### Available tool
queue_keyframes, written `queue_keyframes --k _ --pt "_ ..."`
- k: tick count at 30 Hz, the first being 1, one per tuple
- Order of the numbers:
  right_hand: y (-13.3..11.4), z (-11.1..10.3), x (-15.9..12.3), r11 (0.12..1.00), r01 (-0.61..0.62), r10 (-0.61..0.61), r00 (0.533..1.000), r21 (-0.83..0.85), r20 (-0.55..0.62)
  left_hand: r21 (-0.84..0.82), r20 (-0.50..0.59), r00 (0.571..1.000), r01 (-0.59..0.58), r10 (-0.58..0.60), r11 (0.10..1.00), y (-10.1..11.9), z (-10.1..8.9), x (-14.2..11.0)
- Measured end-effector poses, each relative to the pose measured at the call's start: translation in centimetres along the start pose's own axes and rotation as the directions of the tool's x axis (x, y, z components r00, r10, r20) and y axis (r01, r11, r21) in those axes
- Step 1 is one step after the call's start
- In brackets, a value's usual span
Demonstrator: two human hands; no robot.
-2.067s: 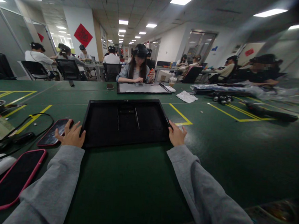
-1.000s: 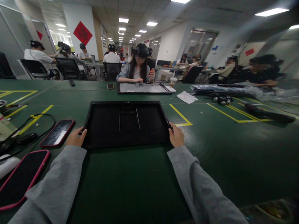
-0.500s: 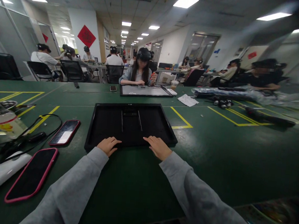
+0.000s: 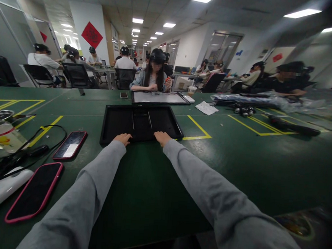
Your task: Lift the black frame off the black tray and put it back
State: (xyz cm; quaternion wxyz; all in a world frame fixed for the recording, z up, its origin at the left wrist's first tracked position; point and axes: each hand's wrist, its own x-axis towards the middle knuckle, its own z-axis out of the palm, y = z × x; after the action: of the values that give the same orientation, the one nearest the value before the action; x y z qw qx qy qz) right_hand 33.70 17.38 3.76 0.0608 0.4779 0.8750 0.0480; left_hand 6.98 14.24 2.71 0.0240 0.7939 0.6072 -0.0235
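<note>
A black plastic monitor back cover point(image 4: 116, 122) lies hollow side up on the green table, its far edge close to the flat panel across from me. Two thin metal-looking strips run across its middle. My left hand point(image 4: 122, 138) is closed over the near rim, left of centre, with fingertips on the inside. Farther right along that rim, my right hand point(image 4: 162, 138) is closed on it in the same way. Both arms reach well forward, and parts of the near rim are hidden beneath my fingers.
Two phones, a nearer one point(image 4: 35, 194) and a farther one point(image 4: 70, 145), lie left with a white device point(image 4: 1, 194), black cables and a bottle point(image 4: 3, 132). A person point(image 4: 155, 75) opposite sits behind a flat panel point(image 4: 159, 97). Crumpled tissue point(image 4: 206, 108) and plastic-wrapped items point(image 4: 242, 100) lie right.
The monitor back cover has slid away from me toward the flat panel. Both hands moved forward with it, and their fingers are now more curled over the rim.
</note>
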Motion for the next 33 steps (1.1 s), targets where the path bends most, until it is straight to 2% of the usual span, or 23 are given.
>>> queue_keyframes --k 5,8,11,14,17,22,24,26,28,29,31,33 --pt "0.4 -0.8 4.0 0.999 -0.051 0.051 0.999 0.011 -0.007 0.036 -0.083 0.994 0.076 -0.072 0.996 -0.8 -0.1 2.8" --pt "0.6 -1.0 4.6 0.998 -0.064 0.064 0.998 0.027 -0.016 0.04 -0.101 0.991 0.096 -0.092 0.995 -0.7 -0.1 3.3" --pt "0.7 -1.0 4.0 0.996 -0.068 0.069 0.998 0.054 -0.015 0.033 -0.084 0.991 0.11 -0.107 0.993 -0.4 -0.1 3.0" --pt "0.5 -0.8 1.9 0.995 -0.061 0.062 0.998 0.083 -0.007 0.021 -0.059 0.994 0.097 -0.096 0.995 0.0 0.2 1.4" --pt "0.0 -0.2 -1.8 0.99 -0.036 0.041 0.999 0.134 -0.034 -0.015 -0.043 0.997 0.062 -0.062 0.998 0.9 0.7 -1.7" --pt "-1.6 1.4 -8.5 0.952 -0.009 0.064 0.983 0.307 -0.17 -0.142 -0.032 0.997 0.071 -0.076 0.987 2.8 1.2 -7.4" --pt "-2.2 2.0 -10.2 0.932 -0.011 0.093 0.974 0.362 -0.209 -0.192 -0.016 0.994 0.102 -0.106 0.976 3.2 1.0 -9.1" --pt "-2.3 2.7 -11.5 0.908 0.009 0.111 0.959 0.418 -0.261 -0.21 -0.05 0.991 0.113 -0.127 0.971 3.2 0.7 -10.4" --pt "-1.8 3.4 -12.4 0.893 0.026 0.154 0.92 0.45 -0.36 -0.21 -0.171 0.971 0.13 -0.167 0.969 2.6 0.3 -11.4" --pt "-1.3 3.8 -12.8 0.891 0.016 0.2 0.883 0.453 -0.424 -0.212 -0.247 0.946 0.158 -0.209 0.964 2.1 0.1 -11.9" --pt "0.0 4.6 -13.6 0.888 -0.081 0.345 0.769 0.453 -0.538 -0.239 -0.388 0.861 0.252 -0.329 0.938 0.8 0.0 -12.9" --pt "1.3 5.4 -14.2 0.851 -0.219 0.492 0.652 0.478 -0.577 -0.282 -0.462 0.765 0.352 -0.448 0.892 -0.7 0.1 -13.8"
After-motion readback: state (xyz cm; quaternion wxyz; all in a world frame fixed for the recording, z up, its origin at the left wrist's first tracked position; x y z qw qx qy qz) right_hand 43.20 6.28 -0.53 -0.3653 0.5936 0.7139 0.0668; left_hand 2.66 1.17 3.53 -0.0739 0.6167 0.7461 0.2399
